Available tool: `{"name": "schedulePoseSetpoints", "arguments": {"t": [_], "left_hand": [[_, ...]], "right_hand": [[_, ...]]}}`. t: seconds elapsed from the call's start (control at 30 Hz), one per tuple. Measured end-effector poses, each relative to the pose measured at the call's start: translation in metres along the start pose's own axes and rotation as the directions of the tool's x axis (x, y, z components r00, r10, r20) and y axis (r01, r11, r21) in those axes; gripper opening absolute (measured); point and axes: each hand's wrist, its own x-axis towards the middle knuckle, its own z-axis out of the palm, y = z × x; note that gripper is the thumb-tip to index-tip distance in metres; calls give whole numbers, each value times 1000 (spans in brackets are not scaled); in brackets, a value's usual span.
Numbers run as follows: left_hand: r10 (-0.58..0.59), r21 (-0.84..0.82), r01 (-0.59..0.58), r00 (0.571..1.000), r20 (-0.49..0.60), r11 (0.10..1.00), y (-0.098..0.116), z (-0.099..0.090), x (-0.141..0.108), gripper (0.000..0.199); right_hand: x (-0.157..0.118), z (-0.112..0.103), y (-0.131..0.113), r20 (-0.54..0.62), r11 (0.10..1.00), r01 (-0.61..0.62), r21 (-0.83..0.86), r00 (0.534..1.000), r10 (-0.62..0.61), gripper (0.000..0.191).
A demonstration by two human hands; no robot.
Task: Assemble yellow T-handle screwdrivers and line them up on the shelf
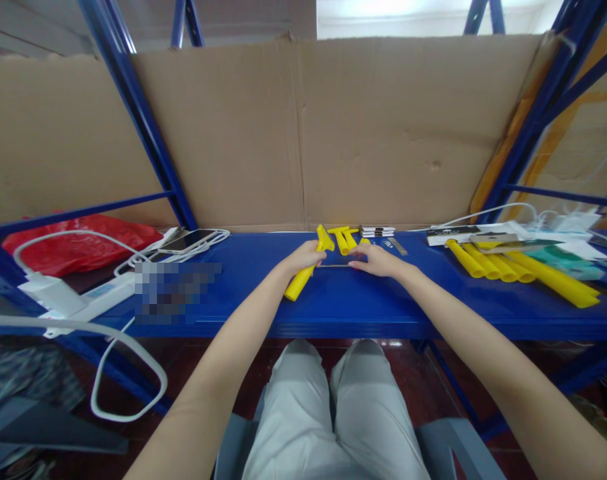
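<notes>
My left hand [307, 256] is closed around a yellow scraper handle [297, 285], held at a slant with its forked head [325, 238] pointing up and away from me. My right hand [375, 259] pinches the right end of a thin metal blade [332, 266], which lies level just above or on the blue tabletop. The blade's left end reaches my left fingers; whether they touch it I cannot tell. Just beyond my hands lie several more yellow scraper handles [342, 241]. A small stack of white-and-black packs [377, 231] and a grey metal blade [398, 247] are behind my right hand.
On the right of the blue table [383, 307] lie several yellow tubular handles [498, 261] and a long flat box [451, 235]. At left are a power strip [96, 303], a phone [187, 241], white cables and a red plastic bag [83, 241]. A cardboard panel [303, 133] closes the back.
</notes>
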Motion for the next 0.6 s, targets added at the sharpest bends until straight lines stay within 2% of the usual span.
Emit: {"name": "schedulePoseSetpoints", "arguments": {"t": [0.1, 0.27, 0.6], "left_hand": [[30, -18, -30, 999, 40, 999, 4, 7, -1, 10], [65, -34, -62, 995, 71, 997, 10, 14, -3, 11], [97, -18, -96, 989, 114, 995, 8, 19, -2, 12]], "right_hand": [[1, 3, -8, -86, 998, -7, -65, 996, 2, 30], [2, 4, -16, -143, 989, -46, -138, 989, 26, 27], [1, 12, -17, -224, 994, -9, -111, 974, -16, 13]]}}
